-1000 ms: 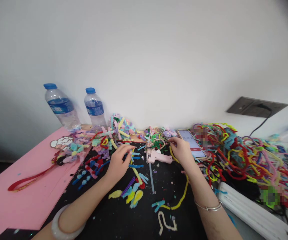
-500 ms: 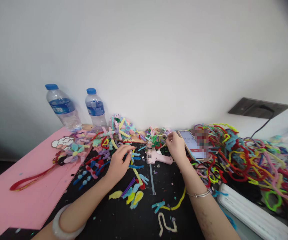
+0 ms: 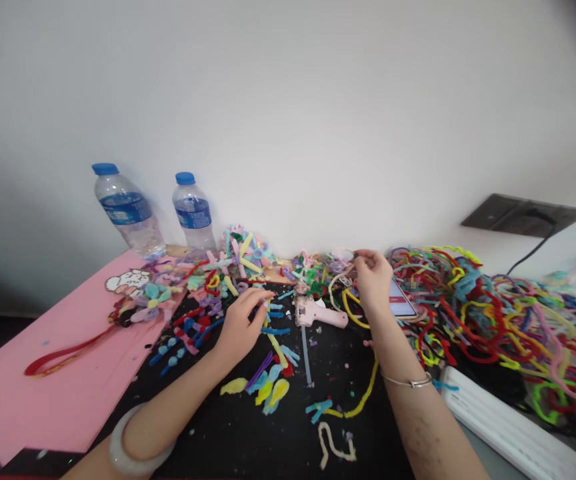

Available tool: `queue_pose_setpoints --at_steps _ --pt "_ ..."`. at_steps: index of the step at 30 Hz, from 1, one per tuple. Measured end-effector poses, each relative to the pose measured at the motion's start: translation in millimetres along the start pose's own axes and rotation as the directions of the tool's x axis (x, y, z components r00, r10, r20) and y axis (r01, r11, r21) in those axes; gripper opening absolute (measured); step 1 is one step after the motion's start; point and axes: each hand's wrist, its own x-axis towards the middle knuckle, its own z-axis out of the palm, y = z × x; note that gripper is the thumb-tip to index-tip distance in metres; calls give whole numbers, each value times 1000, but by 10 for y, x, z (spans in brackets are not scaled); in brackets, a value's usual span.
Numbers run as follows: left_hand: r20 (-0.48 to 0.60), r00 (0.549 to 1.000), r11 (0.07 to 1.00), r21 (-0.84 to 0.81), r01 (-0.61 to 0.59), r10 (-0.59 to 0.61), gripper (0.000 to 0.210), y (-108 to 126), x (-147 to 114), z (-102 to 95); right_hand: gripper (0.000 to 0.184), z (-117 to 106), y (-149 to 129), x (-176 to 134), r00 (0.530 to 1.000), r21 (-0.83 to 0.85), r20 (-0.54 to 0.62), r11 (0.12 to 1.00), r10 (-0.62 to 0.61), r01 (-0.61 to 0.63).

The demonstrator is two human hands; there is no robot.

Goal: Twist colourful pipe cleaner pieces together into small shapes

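Observation:
My right hand (image 3: 374,283) is at the back of the black work surface, thumb and fingers pinched on a pale cord. This cord loops down to the handle of a pink glue gun (image 3: 322,315), which lies with a clear glue stick (image 3: 306,357) sticking out toward me. A small white tag shows beside the cord. My left hand (image 3: 242,323) is over short blue pipe cleaner pieces (image 3: 277,331), its fingers curled together; what they hold, if anything, is hidden. Close by are yellow and blue leaf-shaped pieces (image 3: 279,393) and purple strips (image 3: 259,372).
Two water bottles (image 3: 194,213) stand by the wall at left. Pink board (image 3: 68,333) carries a red strap (image 3: 63,357). Tangled pipe cleaners (image 3: 488,313) heap at right, near a phone (image 3: 401,300) and a long white case (image 3: 508,420). A bent cream pipe cleaner (image 3: 335,453) lies in front.
My right hand has moved right and slightly up, drawing the pale cord with it and covering more of the phone. My left hand has stayed nearly still.

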Motion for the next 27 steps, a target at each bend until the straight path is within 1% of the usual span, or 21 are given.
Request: queue_pose_setpoints --at_steps 3,5,7,8,9,10,12,13,14,15,16,17,18,19,20,22,23,25,27 --pt "-29 999 1000 4 22 -22 21 6 12 -20 18 -41 -28 108 1000 29 -20 1000 5 -4" --pt "-57 998 999 1 39 -39 20 4 18 -28 19 -78 -68 164 998 47 -62 999 -22 24" --pt "-75 996 999 -5 51 -51 20 -2 21 -30 20 -116 -116 200 993 13 -100 998 -66 68" --pt "-78 995 998 -8 55 -55 20 -5 21 -29 19 -133 -141 207 991 -42 -94 995 -94 90" --pt "-80 995 998 -11 56 -56 20 -7 19 -28 18 -147 -168 203 991 -124 -55 986 -119 111" --pt "-76 996 998 -12 54 -55 20 -7 17 -28 17 -157 -197 185 990 -220 17 965 -141 141" --pt "-66 997 999 -11 45 -46 20 -2 13 -29 14 -163 -265 95 963 -390 198 886 -185 250" --pt "-61 997 999 -10 39 -39 20 4 12 -30 13 -159 -304 20 936 -435 281 841 -212 321" --pt "-56 998 999 -7 32 -33 20 10 10 -31 14 -151 -343 -77 907 -445 324 803 -267 396" --pt "-52 998 1000 -5 26 -26 20 17 8 -33 16 -139 -380 -192 886 -441 345 780 -309 444" --pt "-46 999 1000 -3 19 -19 20 24 6 -33 15 -124 -411 -323 861 -415 398 775 -317 477" --pt "-41 999 1000 -2 12 -12 21 31 3 -33 15 -106 -432 -463 810 -357 512 787 -285 503" --pt "-34 999 1000 -2 4 -4 21 38 0 -32 15 -85 -442 -607 737 -285 630 810 -244 512" --pt "-27 1000 1000 -2 -3 3 22 45 -4 -29 16 -63 -440 -748 638 -228 747 830 -187 510" --pt "-22 1000 1000 -1 -11 11 22 52 -8 -26 18 -40 -426 -878 546 -189 825 840 -145 508" --pt "-15 1000 1000 5 -25 25 22 64 -15 -19 26 7 -375 -1083 473 -156 873 851 -119 501" --pt "-13 999 1000 8 -29 30 22 69 -17 -17 30 28 -344 -1151 458 -149 882 856 -111 495" --pt "-14 999 999 11 -30 30 22 75 -17 -19 33 58 -290 -1218 459 -145 883 871 -100 469" --pt "-28 999 1000 3 -22 22 22 75 -9 -29 32 65 -252 -1209 492 -140 866 897 -95 420"
